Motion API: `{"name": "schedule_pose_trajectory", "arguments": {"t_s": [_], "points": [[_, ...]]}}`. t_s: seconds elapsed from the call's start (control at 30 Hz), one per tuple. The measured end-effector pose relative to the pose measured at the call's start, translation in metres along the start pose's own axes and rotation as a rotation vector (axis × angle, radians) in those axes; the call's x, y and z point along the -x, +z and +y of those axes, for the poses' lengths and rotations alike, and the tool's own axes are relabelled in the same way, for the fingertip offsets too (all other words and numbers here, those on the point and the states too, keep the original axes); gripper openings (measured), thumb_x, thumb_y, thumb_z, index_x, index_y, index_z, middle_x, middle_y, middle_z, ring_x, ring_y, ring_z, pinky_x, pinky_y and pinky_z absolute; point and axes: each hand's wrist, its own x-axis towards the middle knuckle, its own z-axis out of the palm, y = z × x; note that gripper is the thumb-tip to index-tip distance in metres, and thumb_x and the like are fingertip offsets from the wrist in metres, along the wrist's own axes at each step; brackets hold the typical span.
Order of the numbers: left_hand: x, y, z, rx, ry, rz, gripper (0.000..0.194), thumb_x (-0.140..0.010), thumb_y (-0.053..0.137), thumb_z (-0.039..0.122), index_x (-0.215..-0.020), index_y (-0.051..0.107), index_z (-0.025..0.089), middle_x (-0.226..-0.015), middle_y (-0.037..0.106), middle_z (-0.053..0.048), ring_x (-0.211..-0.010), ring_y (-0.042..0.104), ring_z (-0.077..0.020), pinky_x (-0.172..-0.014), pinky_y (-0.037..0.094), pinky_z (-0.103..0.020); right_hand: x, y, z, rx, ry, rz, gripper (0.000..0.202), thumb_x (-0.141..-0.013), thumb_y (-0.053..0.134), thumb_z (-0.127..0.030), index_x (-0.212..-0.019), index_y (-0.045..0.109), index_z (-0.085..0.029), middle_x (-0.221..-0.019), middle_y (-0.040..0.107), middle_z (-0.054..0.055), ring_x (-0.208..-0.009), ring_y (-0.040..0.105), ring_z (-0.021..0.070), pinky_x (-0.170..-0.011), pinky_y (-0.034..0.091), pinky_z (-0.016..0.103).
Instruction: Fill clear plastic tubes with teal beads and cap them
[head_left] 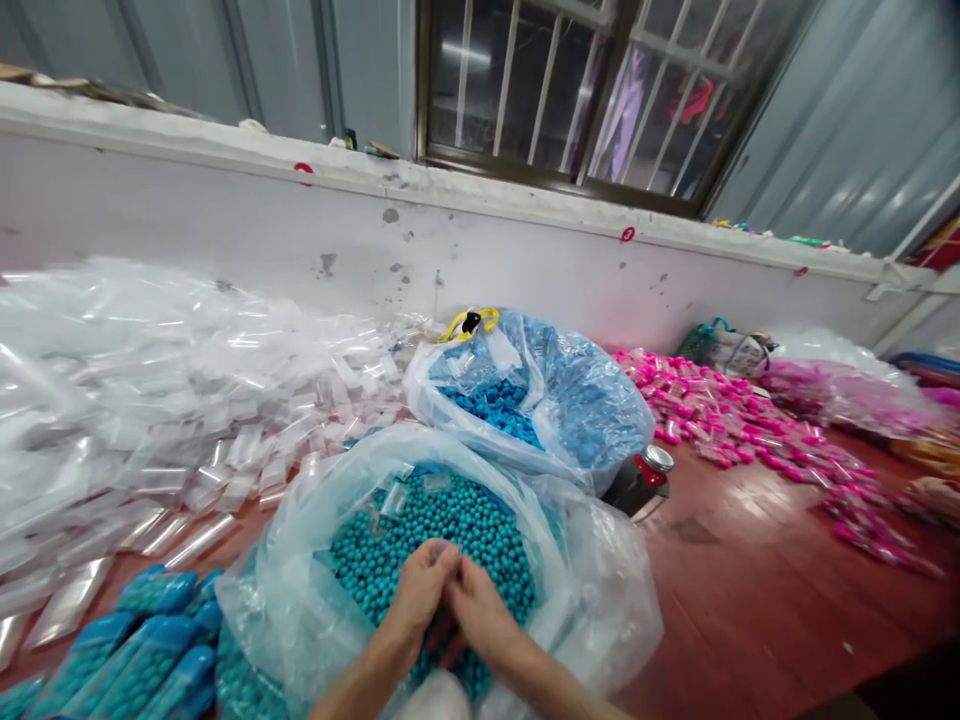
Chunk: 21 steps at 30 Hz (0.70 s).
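Note:
My left hand (421, 580) and my right hand (478, 604) meet over a large clear bag (300, 530) full of teal beads (450, 505). Both have their fingers closed, thumbs and fingertips pressed together. Whatever lies between them is hidden or too small to name. A few small clear packets (394, 498) rest on the beads, beyond my hands. Filled packs of teal beads (139, 665) lie to the left of the bag.
Empty clear sleeves (187, 400) are heaped at the left. Behind the bead bag stands a bag of blue pieces (585, 400), with a dark red-topped container (641, 480) beside it. Pink packets (735, 410) spread across the red table (720, 580) at right.

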Motion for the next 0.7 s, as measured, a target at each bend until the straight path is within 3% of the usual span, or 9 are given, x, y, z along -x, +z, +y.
{"name": "schedule_pose_trajectory", "arguments": {"t_s": [0.07, 0.13, 0.2, 0.27, 0.33, 0.47, 0.6, 0.67, 0.7], "points": [[0.001, -0.01, -0.002, -0.29, 0.089, -0.013, 0.021, -0.066, 0.049, 0.039, -0.059, 0.047, 0.02, -0.056, 0.048, 0.002, -0.06, 0.046, -0.0156, -0.06, 0.033, -0.026, 0.008, -0.012, -0.005, 0.38, -0.089, -0.078, 0.024, -0.083, 0.039, -0.041, -0.087, 0.048, -0.02, -0.07, 0.059, -0.001, -0.06, 0.059, 0.015, -0.052, 0.046, 0.025], [0.001, -0.02, -0.004, -0.545, 0.133, -0.081, 0.013, -0.064, 0.052, 0.03, -0.057, 0.045, 0.021, -0.056, 0.048, 0.001, -0.061, 0.046, -0.0177, -0.065, 0.031, -0.029, 0.013, -0.035, -0.012, 0.791, -0.186, 0.046, 0.016, -0.083, 0.041, -0.028, -0.081, 0.053, -0.018, -0.077, 0.062, 0.003, -0.078, 0.059, 0.0186, -0.069, 0.045, 0.028], [-0.002, -0.023, -0.008, -0.579, 0.113, -0.154, 0.013, -0.06, 0.056, 0.023, -0.058, 0.043, 0.022, -0.055, 0.046, 0.001, -0.064, 0.048, -0.0206, -0.069, 0.03, -0.032, 0.014, -0.06, -0.015, 1.076, -0.155, 0.201, 0.017, -0.083, 0.039, -0.019, -0.084, 0.056, -0.016, -0.086, 0.063, 0.008, -0.086, 0.058, 0.0208, -0.077, 0.042, 0.031], [-0.01, -0.015, -0.014, -0.473, 0.08, -0.192, 0.021, -0.054, 0.06, 0.016, -0.059, 0.041, 0.024, -0.052, 0.042, 0.003, -0.069, 0.05, -0.0241, -0.075, 0.029, -0.036, 0.008, -0.076, -0.014, 1.206, -0.057, 0.249, 0.021, -0.08, 0.038, -0.012, -0.092, 0.056, -0.013, -0.092, 0.061, 0.013, -0.088, 0.058, 0.0225, -0.076, 0.042, 0.032], [-0.024, 0.001, -0.021, -0.379, 0.05, -0.195, 0.028, -0.049, 0.06, 0.009, -0.057, 0.038, 0.024, -0.05, 0.038, 0.004, -0.075, 0.052, -0.0265, -0.079, 0.028, -0.039, -0.001, -0.081, -0.008, 1.218, -0.007, 0.221, 0.026, -0.078, 0.037, -0.008, -0.098, 0.054, -0.009, -0.095, 0.061, 0.017, -0.087, 0.059, 0.0228, -0.075, 0.043, 0.031], [-0.049, 0.025, -0.027, -0.271, 0.004, -0.216, 0.025, -0.053, 0.058, 0.01, -0.054, 0.037, 0.022, -0.053, 0.043, 0.003, -0.078, 0.052, -0.0236, -0.078, 0.033, -0.036, -0.016, -0.073, 0.005, 1.147, -0.068, 0.175, 0.037, -0.072, 0.037, -0.004, -0.106, 0.049, -0.01, -0.101, 0.061, 0.013, -0.094, 0.057, 0.0179, -0.078, 0.043, 0.024], [-0.048, 0.013, -0.028, -0.124, -0.092, -0.355, 0.012, -0.064, 0.056, 0.027, -0.069, 0.048, 0.019, -0.057, 0.049, 0.003, -0.055, 0.051, -0.0146, -0.054, 0.039, -0.027, -0.018, -0.075, 0.0, 0.893, 0.017, 0.008, 0.032, -0.079, 0.034, -0.013, -0.108, 0.046, -0.02, -0.075, 0.064, 0.002, -0.061, 0.06, 0.0138, -0.056, 0.046, 0.023], [-0.041, 0.001, -0.028, 0.02, -0.17, -0.393, 0.025, -0.066, 0.057, 0.035, -0.082, 0.049, 0.019, -0.059, 0.052, 0.004, -0.045, 0.049, -0.0108, -0.044, 0.036, -0.022, -0.019, -0.08, -0.011, 0.867, 0.0, -0.043, 0.026, -0.081, 0.038, -0.019, -0.105, 0.048, -0.021, -0.067, 0.061, -0.002, -0.054, 0.058, 0.0133, -0.052, 0.044, 0.023], [-0.037, -0.004, -0.027, 0.115, -0.209, -0.39, 0.031, -0.065, 0.059, 0.038, -0.086, 0.048, 0.019, -0.06, 0.052, 0.004, -0.042, 0.048, -0.0096, -0.042, 0.034, -0.021, -0.021, -0.083, -0.017, 0.944, -0.052, 0.008, 0.023, -0.081, 0.041, -0.021, -0.102, 0.05, -0.021, -0.071, 0.061, 0.0, -0.06, 0.059, 0.0141, -0.056, 0.044, 0.024]]}}
